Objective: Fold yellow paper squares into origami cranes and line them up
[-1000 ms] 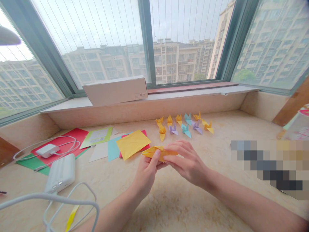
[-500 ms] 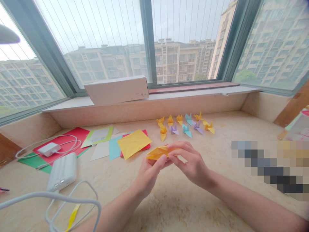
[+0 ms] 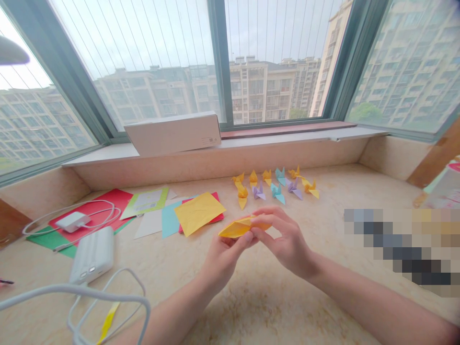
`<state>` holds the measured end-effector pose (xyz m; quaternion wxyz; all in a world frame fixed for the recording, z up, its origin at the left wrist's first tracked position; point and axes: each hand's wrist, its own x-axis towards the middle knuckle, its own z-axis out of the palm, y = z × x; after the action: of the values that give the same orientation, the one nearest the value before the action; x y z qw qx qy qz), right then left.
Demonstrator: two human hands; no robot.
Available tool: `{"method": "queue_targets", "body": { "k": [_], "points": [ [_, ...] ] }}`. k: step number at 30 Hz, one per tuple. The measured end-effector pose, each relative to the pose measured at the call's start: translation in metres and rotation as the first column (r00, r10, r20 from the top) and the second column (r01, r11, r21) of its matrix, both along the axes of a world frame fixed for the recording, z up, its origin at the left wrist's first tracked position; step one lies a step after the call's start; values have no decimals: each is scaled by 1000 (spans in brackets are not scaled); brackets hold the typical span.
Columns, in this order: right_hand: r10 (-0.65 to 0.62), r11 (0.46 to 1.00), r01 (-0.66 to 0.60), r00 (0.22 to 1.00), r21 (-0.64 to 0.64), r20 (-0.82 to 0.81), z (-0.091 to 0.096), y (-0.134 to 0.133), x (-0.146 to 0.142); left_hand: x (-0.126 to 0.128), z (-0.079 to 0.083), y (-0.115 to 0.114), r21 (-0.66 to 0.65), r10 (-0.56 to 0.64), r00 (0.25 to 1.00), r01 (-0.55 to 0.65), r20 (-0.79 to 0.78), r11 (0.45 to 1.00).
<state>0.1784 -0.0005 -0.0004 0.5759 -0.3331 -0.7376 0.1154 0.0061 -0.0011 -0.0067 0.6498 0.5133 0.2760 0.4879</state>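
Observation:
A folded piece of yellow origami paper (image 3: 234,229) is held between my two hands above the counter. My left hand (image 3: 227,254) grips its left and lower part, thumb on the near side, with the other fingers mostly hidden behind. My right hand (image 3: 282,232) pinches the middle and right part between thumb and fingers. Beyond my hands stand several small paper cranes in two rough rows: yellow cranes (image 3: 242,196), blue cranes (image 3: 278,193) and purple cranes (image 3: 294,189). To the left of my hands lies a flat yellow sheet (image 3: 199,213) over red and blue sheets.
A white power bank (image 3: 94,256), a charger (image 3: 74,222) and looping white cables (image 3: 122,299) occupy the left side, beside red paper (image 3: 115,199) and green paper (image 3: 46,239). On the window ledge rests a white box (image 3: 176,135). A blurred patch (image 3: 402,247) covers the right.
The yellow folded paper has turned slightly and shows a smoother, narrower side. My right fingers have shifted a little along it, while both hands keep hold.

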Motion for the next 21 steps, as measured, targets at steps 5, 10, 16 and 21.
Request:
{"method": "queue_targets", "body": {
  "k": [5, 10, 16, 21],
  "points": [
    [7, 1000, -7, 1000, 0, 4, 0, 0, -1, -1, -4, 1, -3, 20, 1000, -20, 17, 1000],
    [6, 1000, -6, 1000, 22, -5, 0, 0, -2, -2, -6, 2, 11, -14, 999, 13, 41, 1000],
    [-2, 999, 2, 1000, 38, 12, -1, 1, -1, -2, -4, 1, 14, -19, 998, 18, 57, 1000],
    [-3, 1000, 3, 999, -6, 49, 2, -2, -1, -2, -4, 1, 28, -19, 997, 17, 70, 999]
  ]
}}
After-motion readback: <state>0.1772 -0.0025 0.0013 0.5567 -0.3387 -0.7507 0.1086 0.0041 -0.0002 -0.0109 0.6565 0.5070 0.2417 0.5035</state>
